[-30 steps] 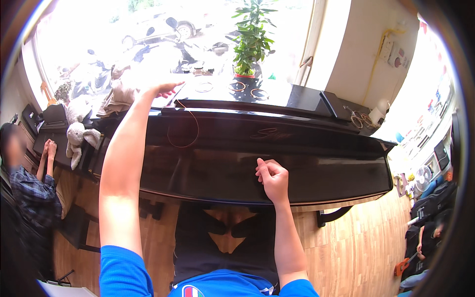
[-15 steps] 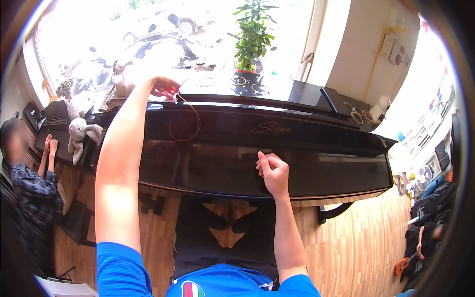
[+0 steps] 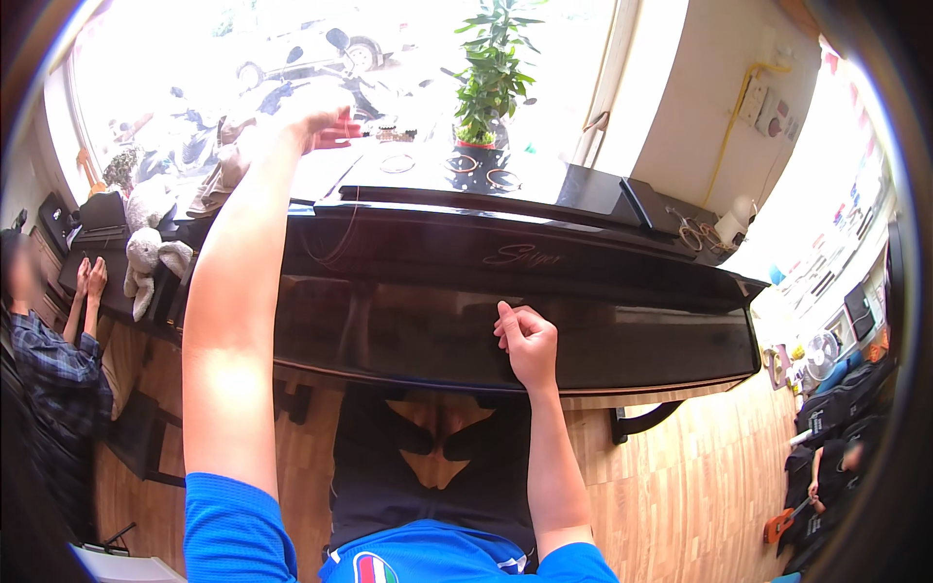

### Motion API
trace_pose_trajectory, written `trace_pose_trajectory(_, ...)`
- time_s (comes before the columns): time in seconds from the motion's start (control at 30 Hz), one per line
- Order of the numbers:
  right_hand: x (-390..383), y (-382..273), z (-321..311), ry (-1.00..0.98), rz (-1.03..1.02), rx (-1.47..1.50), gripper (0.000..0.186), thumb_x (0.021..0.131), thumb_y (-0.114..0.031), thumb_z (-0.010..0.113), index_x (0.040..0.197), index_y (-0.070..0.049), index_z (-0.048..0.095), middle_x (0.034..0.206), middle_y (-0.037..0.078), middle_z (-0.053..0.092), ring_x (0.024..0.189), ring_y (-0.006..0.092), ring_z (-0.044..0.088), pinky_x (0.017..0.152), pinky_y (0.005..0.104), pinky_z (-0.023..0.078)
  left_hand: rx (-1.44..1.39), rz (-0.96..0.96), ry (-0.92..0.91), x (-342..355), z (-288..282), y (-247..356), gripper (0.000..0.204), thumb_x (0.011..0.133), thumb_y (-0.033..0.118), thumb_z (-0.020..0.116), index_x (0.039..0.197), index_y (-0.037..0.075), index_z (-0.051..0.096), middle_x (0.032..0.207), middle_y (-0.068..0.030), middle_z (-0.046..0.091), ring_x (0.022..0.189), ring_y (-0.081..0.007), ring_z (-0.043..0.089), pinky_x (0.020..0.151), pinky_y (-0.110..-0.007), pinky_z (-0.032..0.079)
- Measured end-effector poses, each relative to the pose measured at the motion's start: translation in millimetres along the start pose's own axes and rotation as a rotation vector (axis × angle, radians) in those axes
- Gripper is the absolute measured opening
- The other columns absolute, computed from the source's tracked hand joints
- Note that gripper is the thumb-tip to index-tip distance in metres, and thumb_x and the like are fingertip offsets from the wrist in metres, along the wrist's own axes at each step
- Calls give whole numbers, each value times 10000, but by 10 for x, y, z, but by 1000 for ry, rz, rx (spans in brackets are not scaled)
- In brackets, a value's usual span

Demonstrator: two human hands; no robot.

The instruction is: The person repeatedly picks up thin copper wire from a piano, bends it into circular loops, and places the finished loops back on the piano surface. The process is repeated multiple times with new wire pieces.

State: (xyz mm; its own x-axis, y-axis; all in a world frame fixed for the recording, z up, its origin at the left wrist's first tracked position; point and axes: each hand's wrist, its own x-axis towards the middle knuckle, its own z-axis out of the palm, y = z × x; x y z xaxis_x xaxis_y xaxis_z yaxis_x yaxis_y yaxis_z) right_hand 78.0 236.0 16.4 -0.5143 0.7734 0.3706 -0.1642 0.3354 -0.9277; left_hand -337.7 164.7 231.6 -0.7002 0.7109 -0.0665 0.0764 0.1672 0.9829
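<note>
My left hand [image 3: 330, 128] is raised over the left part of the piano's top, closed at the fingertips and washed out by the window light. From it hangs a thin, wire-like string [image 3: 356, 209], its loop sagging in front of the black piano [image 3: 622, 282]. My right hand [image 3: 530, 342] is held before the piano's closed front, thumb pressed on curled fingers; whatever it may pinch is too small to see. Three thin string rings lie on the piano top: a left one [image 3: 397, 163], a middle one [image 3: 461, 164] and a right one [image 3: 503, 179].
A potted plant [image 3: 483, 87] stands behind the rings at the window. A dark flat case [image 3: 649, 206], coiled cables [image 3: 692, 231] and a white lamp-like object [image 3: 737, 219] sit at the right end. Left are a grey plush toy [image 3: 146, 255] and another person [image 3: 58, 360]. Bags [image 3: 846, 403] lie far right.
My left hand has moved up and away from the piano's edge, and the string loop has swung left. My right hand keeps its closed pose. The view has shifted slightly.
</note>
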Motion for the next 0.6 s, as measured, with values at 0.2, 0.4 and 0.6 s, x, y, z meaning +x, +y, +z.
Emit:
trace_pose_trajectory(0.2, -10, -7, -33, 12, 10, 7, 376, 942, -232, 682, 678, 35, 668, 694, 49, 619, 517, 78, 546, 480, 234, 389, -344, 256, -35, -118, 315, 413, 233, 1032, 88, 429, 1182, -11, 579, 897, -54, 601, 828, -105, 627, 790, -256, 594)
trace_pose_trajectory(0.4, -15, -47, 5, -4, -3, -8, 383, 951, -231, 671, 678, 36, 658, 696, 54, 615, 515, 77, 545, 478, 224, 404, -432, 440, -121, -341, 324, 750, 252, 1050, 190, 423, 1145, 12, 575, 869, -21, 540, 711, -70, 546, 664, -219, 553)
trace_pose_trajectory(0.6, -9, 5, -11, -14, 25, -1, 363, 946, -252, 681, 698, 14, 666, 699, 36, 628, 522, 71, 545, 483, 227, 391, -446, 580, -212, -739, 281, 974, 336, 1005, 176, 553, 1302, 24, 509, 917, -31, 547, 702, -48, 533, 637, -185, 540)
